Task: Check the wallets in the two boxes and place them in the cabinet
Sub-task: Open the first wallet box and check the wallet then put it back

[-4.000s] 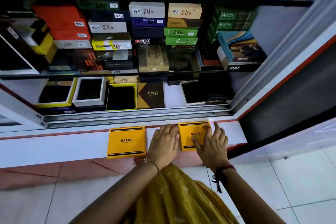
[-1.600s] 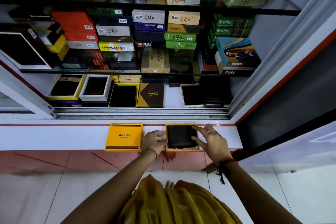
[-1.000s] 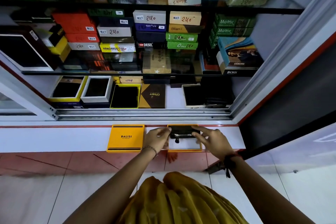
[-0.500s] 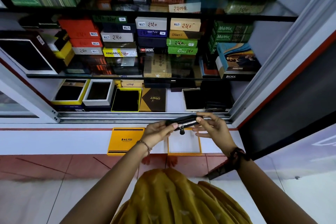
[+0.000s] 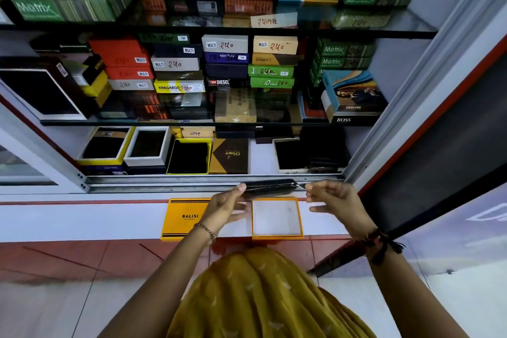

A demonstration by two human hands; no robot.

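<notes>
A black zip wallet (image 5: 270,186) is held edge-on just above the ledge, its zipper facing me. My left hand (image 5: 225,207) grips its left end. My right hand (image 5: 333,199) pinches the zip pull at the right end. Below the wallet lies an orange box (image 5: 277,236), open, with only its white lining showing. To its left a closed orange BALISI box (image 5: 182,218) rests flat on the white ledge (image 5: 82,219). Beyond the ledge stands the cabinet (image 5: 208,180) with its sliding door open.
The bottom shelf holds open boxes with dark wallets (image 5: 189,156), an ORBIT box (image 5: 229,155) and a bare white gap (image 5: 262,158). Glass shelves above carry stacked boxes (image 5: 225,60). A grey frame (image 5: 411,85) rises at right. A yellow garment (image 5: 255,291) lies below my arms.
The right box's lid came off, showing a black wallet. Both hands lifted the wallet out and turned it edge-on; the right hand has drawn the zip pull from the middle to the right end.
</notes>
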